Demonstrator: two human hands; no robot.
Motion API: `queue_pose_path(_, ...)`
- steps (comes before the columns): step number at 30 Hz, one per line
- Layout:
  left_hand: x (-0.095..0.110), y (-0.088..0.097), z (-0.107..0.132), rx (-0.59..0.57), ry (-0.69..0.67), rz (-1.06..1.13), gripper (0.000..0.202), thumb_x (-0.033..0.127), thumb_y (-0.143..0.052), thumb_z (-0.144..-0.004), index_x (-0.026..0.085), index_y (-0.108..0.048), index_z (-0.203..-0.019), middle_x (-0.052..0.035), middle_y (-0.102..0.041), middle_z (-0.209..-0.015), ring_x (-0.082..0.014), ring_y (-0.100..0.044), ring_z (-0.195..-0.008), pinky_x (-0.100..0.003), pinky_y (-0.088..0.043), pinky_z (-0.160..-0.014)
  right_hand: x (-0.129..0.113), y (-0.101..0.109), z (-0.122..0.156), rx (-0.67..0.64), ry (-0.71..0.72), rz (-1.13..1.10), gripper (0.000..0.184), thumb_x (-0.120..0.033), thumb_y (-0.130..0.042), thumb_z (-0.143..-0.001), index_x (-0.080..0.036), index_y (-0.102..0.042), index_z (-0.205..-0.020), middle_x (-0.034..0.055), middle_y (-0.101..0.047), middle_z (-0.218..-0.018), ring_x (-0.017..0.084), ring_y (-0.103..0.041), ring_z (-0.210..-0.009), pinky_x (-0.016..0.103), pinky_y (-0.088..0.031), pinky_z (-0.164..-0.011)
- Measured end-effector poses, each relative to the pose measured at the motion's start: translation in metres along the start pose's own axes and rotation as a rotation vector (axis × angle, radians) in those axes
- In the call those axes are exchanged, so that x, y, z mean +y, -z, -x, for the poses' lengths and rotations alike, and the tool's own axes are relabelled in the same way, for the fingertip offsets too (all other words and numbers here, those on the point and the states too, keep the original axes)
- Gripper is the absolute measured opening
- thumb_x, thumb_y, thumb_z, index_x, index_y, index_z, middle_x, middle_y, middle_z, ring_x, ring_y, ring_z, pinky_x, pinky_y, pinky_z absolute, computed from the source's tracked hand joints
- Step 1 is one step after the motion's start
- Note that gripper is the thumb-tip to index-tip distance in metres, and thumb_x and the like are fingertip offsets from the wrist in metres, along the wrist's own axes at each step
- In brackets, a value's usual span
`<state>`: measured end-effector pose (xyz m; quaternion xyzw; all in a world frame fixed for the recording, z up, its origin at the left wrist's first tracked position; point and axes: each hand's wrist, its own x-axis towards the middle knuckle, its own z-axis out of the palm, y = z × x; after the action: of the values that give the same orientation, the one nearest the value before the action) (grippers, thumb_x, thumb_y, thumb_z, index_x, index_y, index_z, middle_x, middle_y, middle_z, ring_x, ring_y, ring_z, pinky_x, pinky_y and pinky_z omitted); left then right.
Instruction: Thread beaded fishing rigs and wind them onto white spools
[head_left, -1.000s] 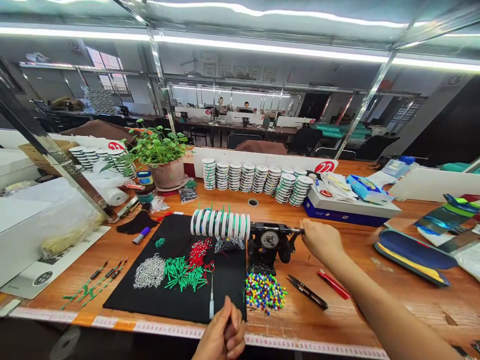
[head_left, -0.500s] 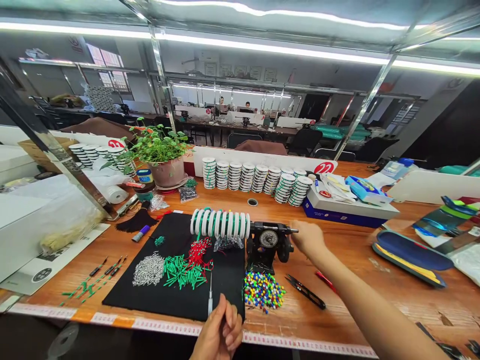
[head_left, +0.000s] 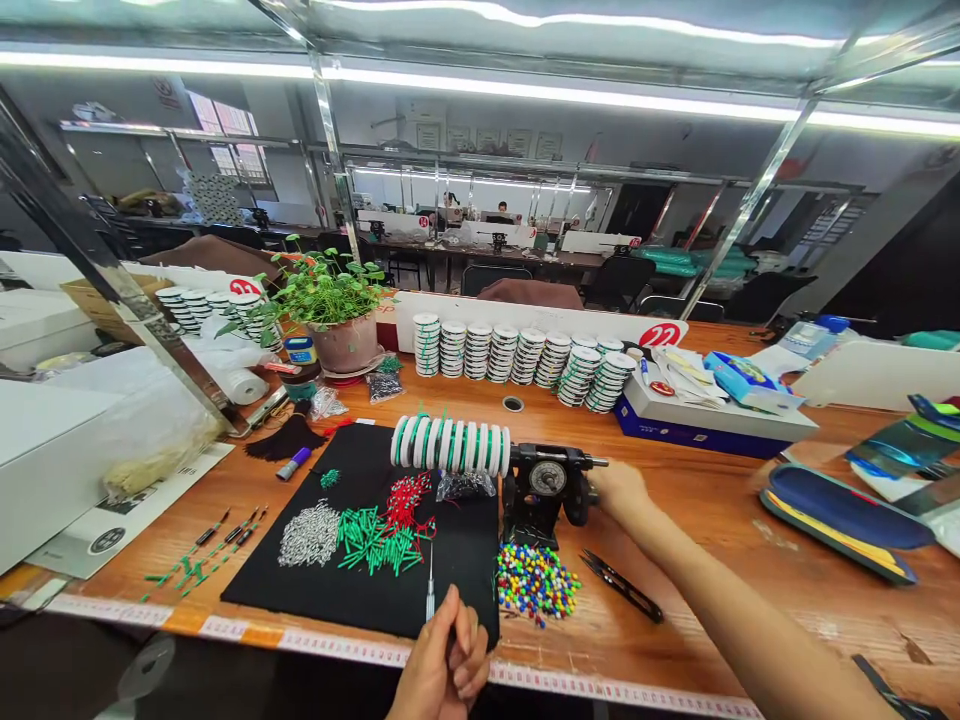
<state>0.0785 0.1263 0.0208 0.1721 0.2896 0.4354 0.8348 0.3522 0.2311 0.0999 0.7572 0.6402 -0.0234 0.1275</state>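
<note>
Watching from beside the bench: right hand (head_left: 621, 490) was clamped on the right end of the winder (head_left: 541, 485). Left hand (head_left: 444, 668), in front of the winder and to its left, pinched a needle (head_left: 430, 592), tip over the mat (head_left: 352, 590). Spools (head_left: 450, 446) sat on the winder's left side. Beads (head_left: 535, 583) lay just in front of it.

Winder (head_left: 546, 490) stands right of mat (head_left: 360, 590); beads (head_left: 536, 583) before it, spool stacks (head_left: 525, 355) behind.

R hand (head_left: 624, 490) slid down & in twd winder (head_left: 544, 490), off crank tip (head_left: 600, 462).
</note>
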Motion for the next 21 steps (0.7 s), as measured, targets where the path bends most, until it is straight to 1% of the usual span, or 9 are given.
queue_pose_path(3, -0.001, 0.004, 0.0, -0.004, -0.026, 0.01, 0.066, 0.062, -0.081, -0.069, 0.017, -0.034, -0.054, 0.0098, -0.024, -0.048, -0.0025, -0.012, -0.042, -0.018, -0.014, -0.039, 0.001, -0.025, 0.032, -0.092, 0.065, -0.011, 0.027, -0.01, -0.05, -0.093, -0.018, -0.075, -0.099, 0.014, -0.077, -0.097, 0.028, -0.073, -0.096, 0.029, -0.049, -0.072)
queue_pose_path(6, -0.003, 0.007, -0.001, -0.05, -0.01, -0.029, 0.067, 0.065, -0.077, -0.071, 0.017, -0.035, -0.053, 0.0098, -0.022, -0.046, -0.0024, -0.011, -0.04, -0.018, -0.012, -0.039, 0.02, -0.018, 0.057, -0.037, 0.026, 0.029, 0.027, -0.017, -0.046, -0.098, -0.018, -0.073, -0.099, 0.0146, -0.077, -0.089, 0.032, -0.074, -0.088, 0.033, -0.049, -0.068)
queue_pose_path(8, -0.005, 0.007, -0.001, -0.074, -0.01, -0.054, 0.065, 0.065, -0.076, -0.073, 0.017, -0.036, -0.053, 0.0094, -0.023, -0.046, -0.0025, -0.012, -0.041, -0.018, -0.012, -0.04, 0.03, -0.001, 0.049, 0.077, -0.04, 0.047, 0.035, -0.025, -0.037, -0.103, -0.017, -0.071, -0.101, 0.0163, -0.076, -0.089, 0.033, -0.074, -0.086, 0.035, -0.049, -0.066)
queue_pose_path(11, -0.006, 0.008, -0.002, -0.104, 0.004, -0.07, 0.065, 0.064, -0.075, -0.075, 0.016, -0.036, -0.052, 0.0091, -0.022, -0.047, -0.0026, -0.011, -0.041, -0.018, -0.011, -0.04, 0.026, 0.014, 0.012, 0.161, -0.092, 0.011, 0.037, -0.025, -0.034, -0.104, -0.015, -0.069, -0.109, 0.0186, -0.075, -0.098, 0.031, -0.073, -0.093, 0.033, -0.049, -0.068)
queue_pose_path(13, -0.004, 0.01, -0.003, -0.129, 0.028, -0.073, 0.068, 0.064, -0.074, -0.075, 0.016, -0.033, -0.05, 0.0093, -0.019, -0.046, -0.0022, -0.009, -0.041, -0.019, -0.009, -0.039, 0.016, 0.008, -0.011, 0.128, -0.073, -0.017, 0.03, -0.02, -0.042, -0.1, -0.016, -0.071, -0.105, 0.0165, -0.075, -0.1, 0.028, -0.073, -0.095, 0.029, -0.048, -0.068)
queue_pose_path(15, -0.001, 0.013, -0.001, -0.15, 0.033, -0.076, 0.07, 0.064, -0.074, -0.076, 0.016, -0.03, -0.048, 0.0092, -0.018, -0.045, -0.0017, -0.009, -0.04, -0.019, -0.008, -0.039, 0.007, -0.007, -0.02, 0.087, -0.044, -0.033, 0.024, -0.016, -0.049, -0.096, -0.018, -0.073, -0.097, 0.0135, -0.076, -0.097, 0.026, -0.073, -0.094, 0.027, -0.047, -0.068)
queue_pose_path(17, 0.004, 0.016, 0.003, -0.186, 0.044, -0.089, 0.071, 0.064, -0.073, -0.077, 0.016, -0.029, -0.048, 0.0084, -0.02, -0.045, -0.0016, -0.01, -0.039, -0.02, -0.008, -0.04, 0.003, -0.023, -0.018, 0.084, -0.031, -0.043, 0.023, -0.013, -0.05, -0.095, -0.018, -0.073, -0.096, 0.0126, -0.076, -0.096, 0.026, -0.073, -0.092, 0.028, -0.047, -0.069)
queue_pose_path(19, 0.008, 0.016, 0.01, -0.243, 0.088, -0.118, 0.071, 0.064, -0.07, -0.08, 0.016, -0.029, -0.047, 0.0075, -0.021, -0.045, -0.0024, -0.013, -0.039, -0.021, -0.009, -0.042, 0.005, -0.034, -0.008, 0.117, -0.034, -0.049, 0.025, -0.013, -0.046, -0.097, -0.016, -0.07, -0.105, 0.0131, -0.075, -0.096, 0.026, -0.073, -0.092, 0.03, -0.047, -0.073)
queue_pose_path(21, 0.011, 0.016, 0.018, -0.295, 0.139, -0.168, 0.071, 0.064, -0.067, -0.083, 0.016, -0.029, -0.045, 0.0063, -0.022, -0.044, -0.0038, -0.016, -0.04, -0.024, -0.01, -0.045, 0.009, -0.037, 0.006, 0.161, -0.045, -0.045, 0.028, -0.013, -0.044, -0.098, -0.013, -0.064, -0.118, 0.0146, -0.073, -0.101, 0.028, -0.07, -0.097, 0.033, -0.046, -0.078)
